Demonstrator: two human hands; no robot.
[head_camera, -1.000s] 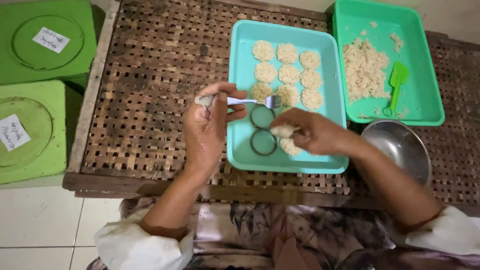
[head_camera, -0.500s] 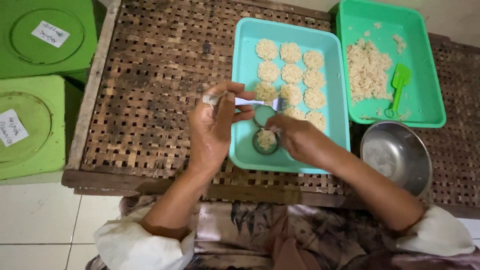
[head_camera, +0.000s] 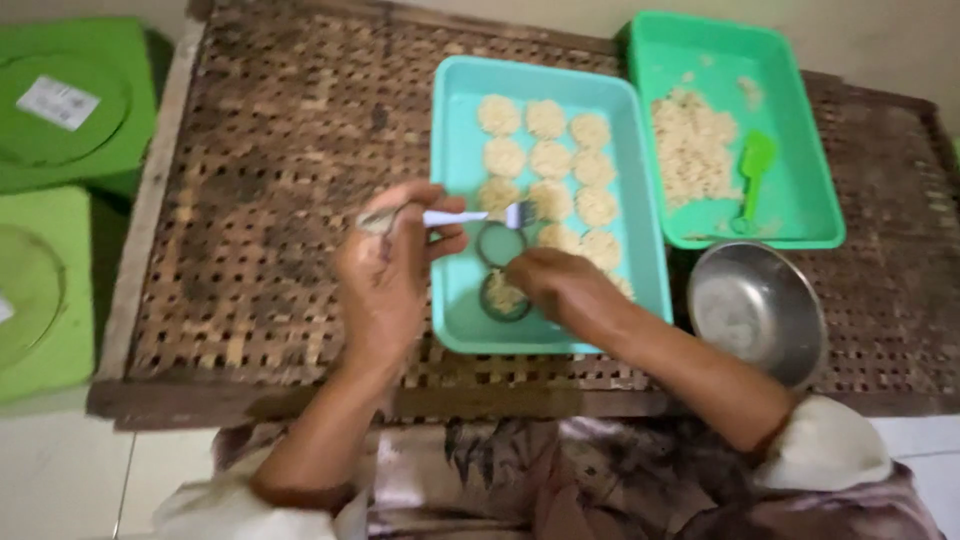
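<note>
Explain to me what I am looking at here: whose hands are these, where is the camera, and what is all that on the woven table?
There is no machine here. A person wears a camera on the head, so the one picture looks straight down at their own two bare hands. They work over a woven table. The left hand grips a small fork with a pale handle, its prongs out over a light blue tray. In that tray lie rows of flat, round, pale patties and two dark ring moulds. The right hand rests at the nearer ring, which has some of the pale mix in it; its fingers are curled, and I cannot tell whether they pinch anything. Beside it stands a green tray with a loose heap of the same mix and a green spatula. In front of that is a metal bowl. At far left are green lids.
</note>
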